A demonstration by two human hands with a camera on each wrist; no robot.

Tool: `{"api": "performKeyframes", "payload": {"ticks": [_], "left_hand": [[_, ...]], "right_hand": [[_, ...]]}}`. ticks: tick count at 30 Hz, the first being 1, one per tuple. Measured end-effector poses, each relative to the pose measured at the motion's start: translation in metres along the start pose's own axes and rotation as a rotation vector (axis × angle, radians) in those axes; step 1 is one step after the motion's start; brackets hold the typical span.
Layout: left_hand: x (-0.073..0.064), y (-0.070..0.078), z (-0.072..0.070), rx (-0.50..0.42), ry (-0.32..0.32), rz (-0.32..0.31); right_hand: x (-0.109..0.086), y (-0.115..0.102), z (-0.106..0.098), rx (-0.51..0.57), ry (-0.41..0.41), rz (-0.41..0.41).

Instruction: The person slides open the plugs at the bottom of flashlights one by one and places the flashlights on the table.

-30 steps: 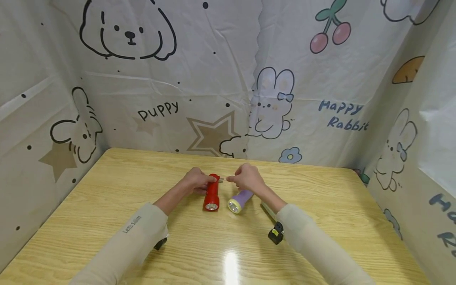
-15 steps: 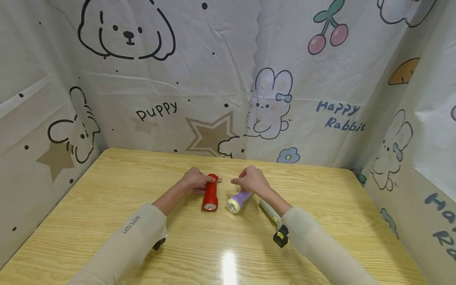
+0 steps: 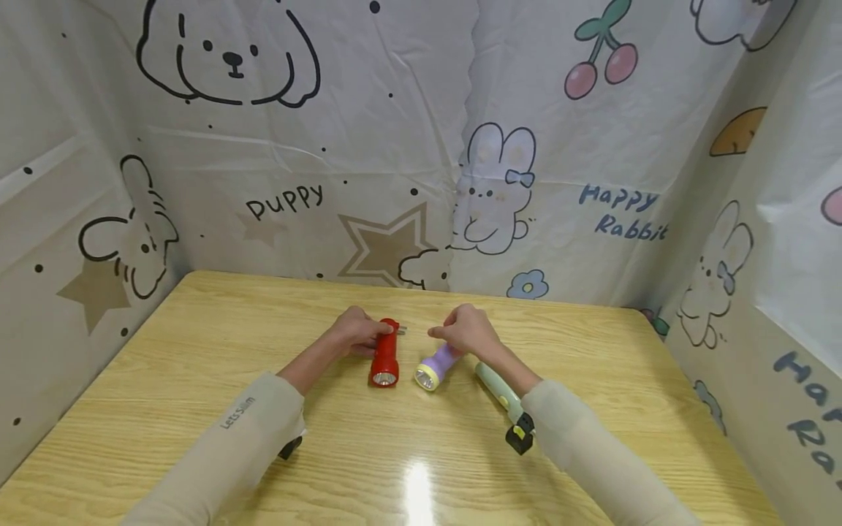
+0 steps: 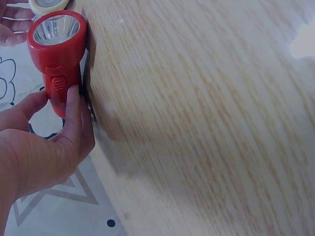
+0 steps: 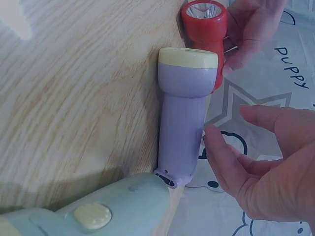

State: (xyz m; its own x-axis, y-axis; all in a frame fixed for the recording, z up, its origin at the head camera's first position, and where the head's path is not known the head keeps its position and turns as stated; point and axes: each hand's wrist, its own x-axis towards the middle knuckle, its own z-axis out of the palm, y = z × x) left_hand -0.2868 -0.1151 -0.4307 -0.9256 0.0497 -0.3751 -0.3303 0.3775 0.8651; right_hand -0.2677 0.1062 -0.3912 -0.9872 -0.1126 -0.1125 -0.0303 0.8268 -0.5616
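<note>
In the head view my left hand grips the red flashlight near its tail, thumb and fingers on opposite sides. The flashlight's lamp end faces me, and two metal plug prongs stick out to the right of its tail. My right hand hovers over the tail of a purple flashlight with a pale yellow rim. In the right wrist view, that hand's thumb and fingers are apart with nothing between them, beside the purple flashlight. A pale green flashlight lies under my right forearm.
The flashlights are on a wood-grain table. A printed cloth with cartoon animals hangs behind the table and along both sides. A black wrist camera sits beneath the right sleeve, close to the green flashlight.
My right hand has drawn back to the right from the red flashlight's prongs, widening the gap. The left hand keeps its grip on the red flashlight. The head view has shifted slightly.
</note>
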Motion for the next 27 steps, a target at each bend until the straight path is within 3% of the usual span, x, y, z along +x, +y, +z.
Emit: {"api": "performKeyframes", "payload": {"ticks": [13, 27], "left_hand": [[-0.0002, 0.0012, 0.0009, -0.008, -0.001, -0.002], [0.0010, 0.0000, -0.0002, -0.015, -0.015, 0.000]], "right_hand": [[-0.0054, 0.0017, -0.0062, 0.094, -0.048, 0.086], [-0.0023, 0.0097, -0.0050, 0.055, -0.022, 0.103]]}}
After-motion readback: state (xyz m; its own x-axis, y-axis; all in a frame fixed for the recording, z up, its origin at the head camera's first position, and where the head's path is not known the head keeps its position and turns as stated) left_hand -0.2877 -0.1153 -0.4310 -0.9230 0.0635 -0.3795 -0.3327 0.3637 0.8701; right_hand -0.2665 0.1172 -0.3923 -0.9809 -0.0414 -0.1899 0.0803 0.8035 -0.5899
